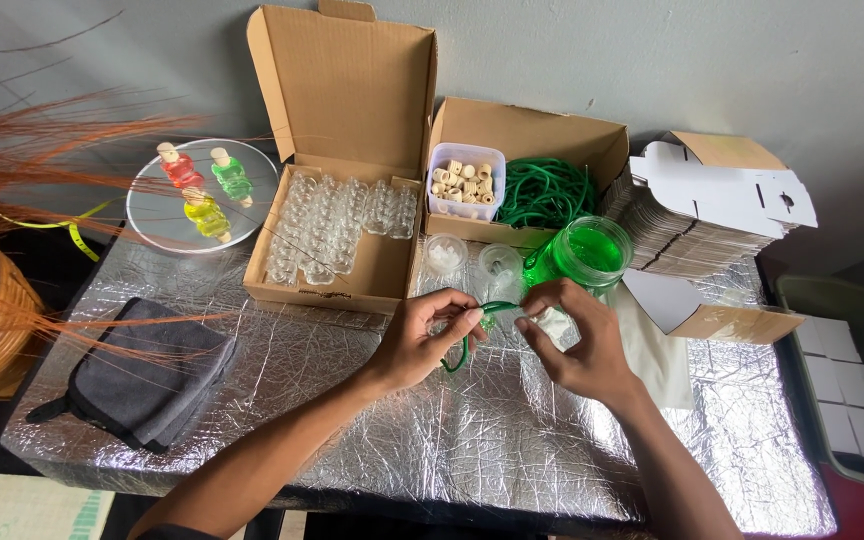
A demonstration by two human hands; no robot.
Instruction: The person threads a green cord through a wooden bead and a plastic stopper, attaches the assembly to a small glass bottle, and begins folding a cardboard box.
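**2 hands pinch a green cord over a foil-covered table**

The foil-covered table (472, 440) fills the view, and both forearms reach up across it from the near edge, bent inward so the hands meet at its middle. At the back stand an open cardboard box (352, 110) packed with small clear bottles (337, 225), and a second box (532, 135) holding coiled green tubing (549, 192) and a tub of wooden stoppers (465, 180). A folded grey cloth (147, 375) lies to the left.

The left hand (422, 340) curls, thumb and forefinger pressed together on a short green cord (487, 310); its loose end loops down beside the palm. The right hand (572, 340) faces it, fingertips pinched on the cord's other end, with a small white piece tucked under the fingers. The cord spans the gap between the 2 hands, just in front of a jar of green liquid (590, 252).
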